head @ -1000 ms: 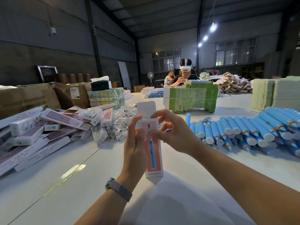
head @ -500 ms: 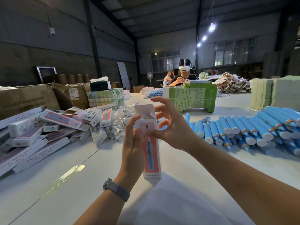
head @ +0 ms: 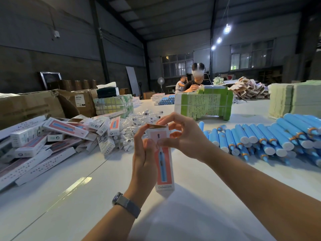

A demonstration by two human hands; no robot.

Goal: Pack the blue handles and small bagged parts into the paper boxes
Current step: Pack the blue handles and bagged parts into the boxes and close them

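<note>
Hall interior, dim. Walls (head: 43, 54): dark, panelled above, plain band below. Roof (head: 173, 13): dark sloped sheeting on steel beams; upright steel column (head: 101, 54) at left wall. Lighting: three hanging lamps (head: 219, 40) in a row, lit. Windows (head: 177, 65): gridded panes on far wall, a second set (head: 251, 56) to the right. Furniture: large white table (head: 69, 188), glossy, with a seam running across it. Standing fan (head: 161, 81) near far wall. Pale board (head: 132, 82) leaning against left wall. Framed dark panel (head: 50, 79) at left.
</note>
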